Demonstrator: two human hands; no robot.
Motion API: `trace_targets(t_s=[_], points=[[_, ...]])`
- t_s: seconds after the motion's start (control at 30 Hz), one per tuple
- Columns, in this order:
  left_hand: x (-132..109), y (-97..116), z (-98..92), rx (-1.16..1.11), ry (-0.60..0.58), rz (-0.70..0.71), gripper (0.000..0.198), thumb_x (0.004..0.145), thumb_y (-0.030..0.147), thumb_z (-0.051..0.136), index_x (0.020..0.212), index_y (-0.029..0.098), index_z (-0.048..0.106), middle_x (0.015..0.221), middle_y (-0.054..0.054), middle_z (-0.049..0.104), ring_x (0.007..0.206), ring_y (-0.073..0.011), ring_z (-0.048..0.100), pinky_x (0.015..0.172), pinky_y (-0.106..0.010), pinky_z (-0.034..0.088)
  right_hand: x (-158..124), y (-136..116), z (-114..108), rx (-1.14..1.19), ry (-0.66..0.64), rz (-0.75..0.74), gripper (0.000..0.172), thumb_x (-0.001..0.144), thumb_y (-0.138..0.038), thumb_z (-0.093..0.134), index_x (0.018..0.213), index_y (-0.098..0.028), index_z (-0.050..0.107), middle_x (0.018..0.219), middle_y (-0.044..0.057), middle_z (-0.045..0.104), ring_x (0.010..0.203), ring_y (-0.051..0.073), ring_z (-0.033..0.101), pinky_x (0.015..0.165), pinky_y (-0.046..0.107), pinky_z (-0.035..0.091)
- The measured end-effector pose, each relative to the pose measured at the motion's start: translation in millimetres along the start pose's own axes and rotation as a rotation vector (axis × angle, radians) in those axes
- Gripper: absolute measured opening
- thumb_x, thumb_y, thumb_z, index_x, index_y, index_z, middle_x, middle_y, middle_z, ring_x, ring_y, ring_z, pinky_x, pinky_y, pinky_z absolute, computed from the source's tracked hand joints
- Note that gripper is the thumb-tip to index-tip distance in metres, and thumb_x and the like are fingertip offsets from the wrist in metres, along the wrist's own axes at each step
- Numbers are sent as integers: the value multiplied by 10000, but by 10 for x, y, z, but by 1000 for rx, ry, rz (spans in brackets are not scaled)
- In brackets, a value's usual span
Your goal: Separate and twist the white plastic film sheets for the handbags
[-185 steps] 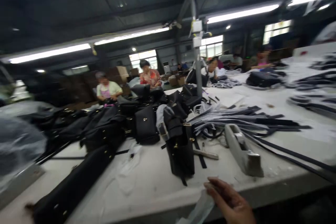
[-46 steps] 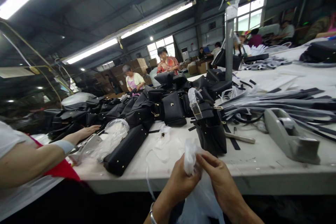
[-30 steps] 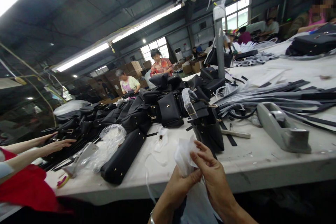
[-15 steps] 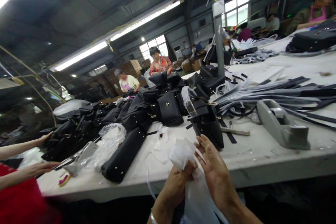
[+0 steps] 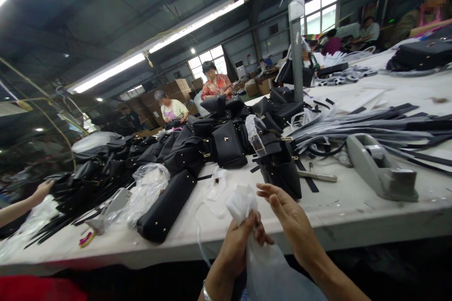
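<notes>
My left hand (image 5: 242,242) is wrapped round a white, translucent plastic sheet (image 5: 270,270), low in the middle of the head view. A crumpled part of the sheet sticks up above the fist, and the rest hangs below. Just right of it, my right hand (image 5: 287,211) is raised with its fingers apart, holding nothing. Beyond the hands a black bag (image 5: 280,171) stands on the white table (image 5: 342,211), with clear wrap on its handle. A long black bag (image 5: 167,207) lies to the left, beside crumpled clear plastic (image 5: 141,195).
Black bags (image 5: 228,143) are heaped behind. At right are a grey tape dispenser (image 5: 381,167), a hammer (image 5: 318,176) and grey and black straps (image 5: 370,127). Another tape dispenser (image 5: 113,204) is at left, near a person's hand (image 5: 44,190). More people work farther back.
My right hand has drawn slightly away from the crumpled sheet. More of the sheet shows below my left fist. The person in red at left has moved back, and one hand has left view.
</notes>
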State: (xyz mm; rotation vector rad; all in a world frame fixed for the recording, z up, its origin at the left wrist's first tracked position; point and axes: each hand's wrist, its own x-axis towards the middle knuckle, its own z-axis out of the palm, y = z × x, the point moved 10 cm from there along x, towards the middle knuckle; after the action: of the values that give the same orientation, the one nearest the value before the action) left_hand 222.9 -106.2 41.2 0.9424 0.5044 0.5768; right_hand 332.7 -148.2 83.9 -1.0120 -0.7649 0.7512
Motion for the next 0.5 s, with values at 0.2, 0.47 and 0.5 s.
trace_targets(t_s=[0.2,0.47,0.5], points=[[-12,-76,-52,49,11,-41,415,783,498,764,785,142,551,521,74,407,456,-64,387,536,-228,426,-10,95,101,72,-13,118,385,755,-518,804,967,-198,788,1021,98,767,1010,301,676,939,404,506],[-62,-59,21,88,-56,-77,405,817,500,724,894,127,584,531,75,398,456,-61,332,510,-215,403,0,203,50,411,124,245,319,655,-464,890,823,-207,803,872,61,781,819,214,698,745,293,567],[-69,-49,26,104,-65,-79,404,826,497,715,913,122,594,539,71,406,457,-62,342,511,-216,410,10,220,20,446,163,248,317,625,-451,910,798,-210,797,859,55,780,820,210,701,734,285,576]])
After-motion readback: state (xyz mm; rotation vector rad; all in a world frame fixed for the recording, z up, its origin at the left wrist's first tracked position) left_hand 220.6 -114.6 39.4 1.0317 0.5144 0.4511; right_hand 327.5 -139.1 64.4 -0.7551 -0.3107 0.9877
